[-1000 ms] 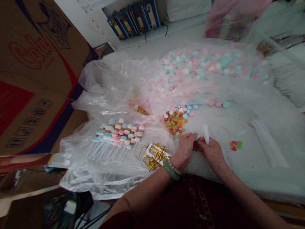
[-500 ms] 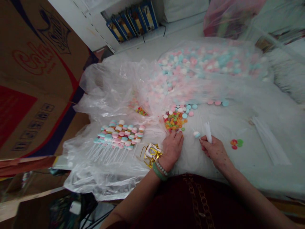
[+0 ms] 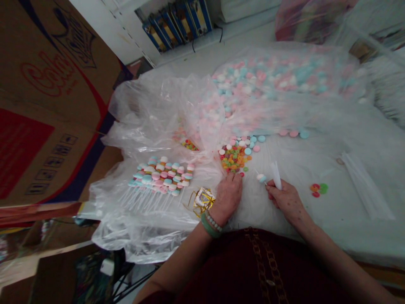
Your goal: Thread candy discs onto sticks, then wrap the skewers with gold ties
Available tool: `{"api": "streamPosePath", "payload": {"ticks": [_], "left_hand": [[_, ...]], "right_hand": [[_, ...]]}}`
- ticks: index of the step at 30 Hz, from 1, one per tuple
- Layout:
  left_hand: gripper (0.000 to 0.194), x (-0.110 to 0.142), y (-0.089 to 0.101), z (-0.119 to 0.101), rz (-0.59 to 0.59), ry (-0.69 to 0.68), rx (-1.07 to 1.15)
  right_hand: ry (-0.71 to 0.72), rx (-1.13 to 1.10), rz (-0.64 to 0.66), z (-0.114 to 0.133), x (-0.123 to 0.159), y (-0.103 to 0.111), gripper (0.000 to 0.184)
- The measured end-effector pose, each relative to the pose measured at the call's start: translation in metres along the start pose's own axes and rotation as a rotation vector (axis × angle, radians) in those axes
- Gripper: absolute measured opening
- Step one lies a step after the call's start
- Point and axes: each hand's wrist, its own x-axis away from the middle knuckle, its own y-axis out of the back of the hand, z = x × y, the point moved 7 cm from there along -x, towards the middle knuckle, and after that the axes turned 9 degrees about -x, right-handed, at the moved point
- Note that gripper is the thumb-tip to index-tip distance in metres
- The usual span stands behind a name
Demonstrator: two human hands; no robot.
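Observation:
My left hand (image 3: 228,196), with a green and a beaded bracelet at the wrist, rests palm down on the white table cover, its fingertips at a small heap of colourful ring candies (image 3: 234,158). My right hand (image 3: 284,198) is closed around a white stick with a small pastel candy (image 3: 261,178) on its tip, together with a narrow clear sleeve (image 3: 276,175) that stands up from the fingers. Whether the left fingers pinch a candy is hidden.
Finished pastel candy sticks (image 3: 161,177) lie in rows on a clear plastic sheet at the left. Gold twist ties (image 3: 202,198) sit beside my left wrist. A big bag of pastel discs (image 3: 268,80) lies behind. Clear sleeves (image 3: 363,185) lie right; cardboard boxes (image 3: 47,84) stand left.
My left hand has left my right hand and moved left to the ring candies. My right hand stays put with the stick and sleeve.

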Motion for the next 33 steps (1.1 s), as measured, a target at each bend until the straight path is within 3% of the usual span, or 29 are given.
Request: {"api": "streamPosePath", "payload": {"ticks": [6,9,12,16,18,20,24,33], "left_hand": [[0.020,0.000,-0.004,-0.005,0.071,-0.006,-0.072],[0.018,-0.002,0.000,0.001,0.042,0.098,0.045],[0.016,-0.004,0.001,0.015,0.013,0.312,0.442],[0.025,-0.004,-0.021,0.015,0.225,0.554,1.235],[0.024,-0.004,-0.027,0.011,0.294,0.614,1.467],[0.021,-0.004,-0.030,0.011,0.286,0.662,1.570],[0.019,-0.005,-0.035,0.012,0.269,0.678,1.625],[0.026,-0.007,-0.035,0.003,0.379,0.536,1.765]], "right_hand": [[0.064,0.114,0.029,0.004,0.005,-0.006,0.022],[0.136,0.208,0.075,0.006,0.012,-0.014,0.023],[0.173,0.260,0.092,0.008,0.017,-0.017,0.023],[0.157,0.225,0.115,0.007,0.018,-0.016,0.025],[0.157,0.216,0.117,0.007,0.017,-0.015,0.026],[0.156,0.213,0.115,0.005,0.017,-0.013,0.026],[0.157,0.204,0.105,0.002,0.018,-0.012,0.025],[0.248,0.353,0.135,0.013,0.020,-0.012,0.023]]}}
